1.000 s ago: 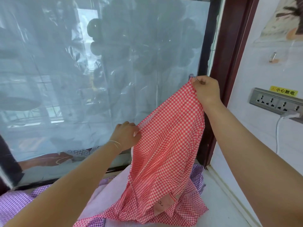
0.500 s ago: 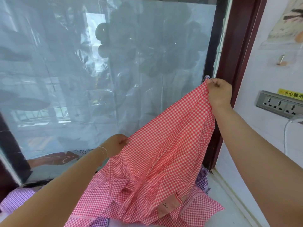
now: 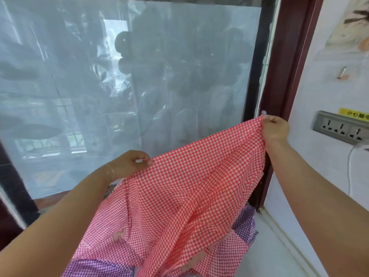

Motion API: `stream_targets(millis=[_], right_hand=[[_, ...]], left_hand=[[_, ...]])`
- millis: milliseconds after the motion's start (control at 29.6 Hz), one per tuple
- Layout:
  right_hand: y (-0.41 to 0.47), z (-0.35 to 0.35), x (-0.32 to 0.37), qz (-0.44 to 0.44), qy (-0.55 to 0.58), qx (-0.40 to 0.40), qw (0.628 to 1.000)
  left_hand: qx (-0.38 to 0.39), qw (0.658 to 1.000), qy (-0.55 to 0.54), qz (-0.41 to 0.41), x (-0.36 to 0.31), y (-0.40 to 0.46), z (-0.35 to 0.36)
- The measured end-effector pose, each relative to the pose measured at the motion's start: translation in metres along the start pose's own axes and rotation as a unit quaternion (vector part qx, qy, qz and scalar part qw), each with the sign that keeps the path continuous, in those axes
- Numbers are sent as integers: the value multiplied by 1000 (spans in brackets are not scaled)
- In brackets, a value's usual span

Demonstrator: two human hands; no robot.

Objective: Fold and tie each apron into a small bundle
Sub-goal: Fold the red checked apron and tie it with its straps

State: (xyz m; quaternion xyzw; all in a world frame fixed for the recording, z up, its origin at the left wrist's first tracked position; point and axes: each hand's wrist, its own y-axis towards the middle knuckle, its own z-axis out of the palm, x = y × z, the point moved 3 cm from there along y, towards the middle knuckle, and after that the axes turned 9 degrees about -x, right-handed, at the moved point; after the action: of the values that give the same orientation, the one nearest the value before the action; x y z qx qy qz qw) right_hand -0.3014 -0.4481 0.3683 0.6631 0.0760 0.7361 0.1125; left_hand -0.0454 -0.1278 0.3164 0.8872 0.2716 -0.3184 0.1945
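Note:
A red-and-white checked apron hangs spread in the air in front of a window. My left hand pinches its upper edge at the lower middle. Further up and to the right, my right hand pinches the other corner beside the window frame. The cloth stretches taut between the two hands and drapes down onto a pile below. Purple checked aprons lie under it, showing at the bottom left and lower right.
A large window covered with translucent plastic fills the background. A dark red frame runs down its right side. On the white wall at right are a grey power strip and a white cable.
Both hands have moved apart and the right hand has come down, so the apron's top edge is now stretched wide instead of hanging in a narrow drape.

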Motion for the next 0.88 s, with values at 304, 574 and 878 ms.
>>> stream_targets(millis=[304,574,878], right_hand=[[4,-1,-33,58,-45,36,997],[-4,7,-78,182,-155,100,966],[-68,36,-93,2,-355,113,928]], left_hand=[[185,942,-281,-15,0,-8,14],[121,944,-271,-147,41,-6,28],[34,976,-52,-209,45,4,75]])
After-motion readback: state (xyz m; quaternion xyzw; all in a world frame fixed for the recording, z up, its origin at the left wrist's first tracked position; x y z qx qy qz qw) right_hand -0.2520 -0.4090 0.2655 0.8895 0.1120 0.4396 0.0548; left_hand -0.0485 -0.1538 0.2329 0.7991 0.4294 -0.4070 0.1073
